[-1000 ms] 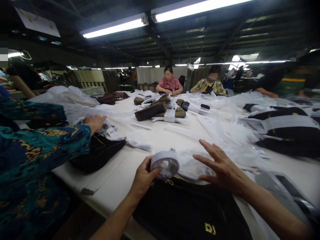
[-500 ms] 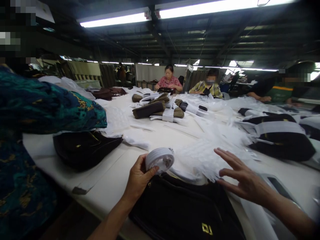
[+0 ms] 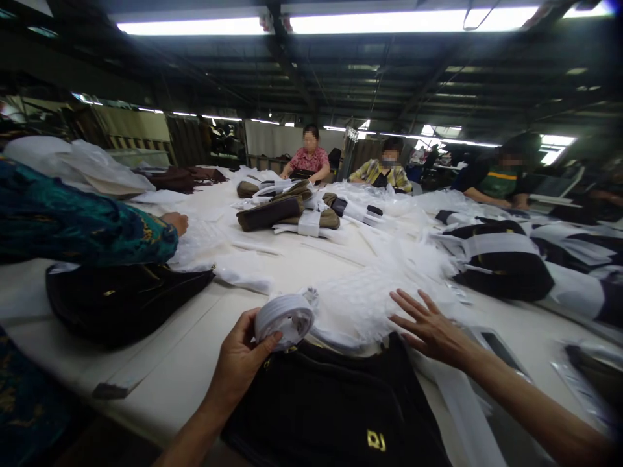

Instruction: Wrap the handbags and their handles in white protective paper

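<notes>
My left hand [image 3: 243,350] is closed around a white coiled roll [image 3: 282,319] with crinkled clear wrapping inside it. It holds the roll above the top edge of a black bag [image 3: 335,402] with a gold emblem, lying in front of me. A white wrapped strip [image 3: 341,342] curves along the bag's top edge. My right hand [image 3: 433,331], fingers spread and holding nothing, hovers near the bag's upper right corner, beside a loose pile of thin white packing sheets [image 3: 360,298].
A co-worker's sleeved arm [image 3: 97,217] reaches in from the left over another black bag [image 3: 126,301]. Wrapped olive bags [image 3: 272,213] lie mid-table; white-banded black bags [image 3: 506,269] lie right. A flat grey device [image 3: 501,350] rests near my right forearm. Several people sit across the table.
The view has turned a little to the right. My right hand's fingers have spread wider and turned palm down. The co-worker's hand at the left has come into sight.
</notes>
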Demonstrator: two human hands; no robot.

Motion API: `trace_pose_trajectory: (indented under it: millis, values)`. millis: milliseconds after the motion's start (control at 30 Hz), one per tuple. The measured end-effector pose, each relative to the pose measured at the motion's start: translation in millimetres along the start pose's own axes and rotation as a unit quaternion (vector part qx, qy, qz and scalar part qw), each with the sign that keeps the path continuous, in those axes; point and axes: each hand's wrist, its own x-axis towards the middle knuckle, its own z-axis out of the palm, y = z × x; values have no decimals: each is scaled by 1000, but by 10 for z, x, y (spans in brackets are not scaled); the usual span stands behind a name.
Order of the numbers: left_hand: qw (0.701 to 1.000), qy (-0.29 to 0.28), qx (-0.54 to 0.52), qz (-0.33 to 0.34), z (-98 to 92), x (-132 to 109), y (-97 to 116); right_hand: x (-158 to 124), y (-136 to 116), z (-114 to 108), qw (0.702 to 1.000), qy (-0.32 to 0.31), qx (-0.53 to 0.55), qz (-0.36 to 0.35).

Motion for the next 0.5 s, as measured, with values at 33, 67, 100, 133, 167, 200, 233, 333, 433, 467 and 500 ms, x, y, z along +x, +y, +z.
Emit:
trace_pose_trajectory:
  millis: [33, 67, 100, 133, 167, 200, 233, 333, 433, 467, 500]
  values:
    - [1000, 0, -1, 1, 3, -1, -2, 46, 1, 37, 1000, 1, 3, 1]
    - [1000, 1, -1, 3, 6, -3, -3, 93, 3, 77, 1000, 2, 7, 1]
    - [1000, 1, -1, 4, 9, -5, -4, 143, 8, 116, 1000, 2, 11, -1]
    - [1000, 1, 0, 4, 11, -8, -3, 197, 14, 153, 1000, 2, 12, -4]
    - [1000, 1, 1, 3, 13, -11, -3, 255, 22, 184, 1000, 4, 11, -6]
    - [1000, 1, 1, 3, 15, -14, -2, 319, 31, 206, 1000, 7, 7, -6]
    - [1000, 1, 1, 3, 17, -16, -1, 386, 42, 218, 1000, 13, 1, -2]
    - [1000, 10, 3, 0, 21, -26, 2, 586, 64, 193, 999, 35, -12, 12]
    - [1000, 20, -1, -4, 19, -40, 1, 728, 23, 150, 999, 32, -4, 18]
    - [1000, 20, -4, -4, 16, -46, -2, 755, -12, 154, 1000, 19, 4, 23]
    - [1000, 20, -9, -4, 13, -51, -7, 775, -57, 171, 999, 1, 11, 32]
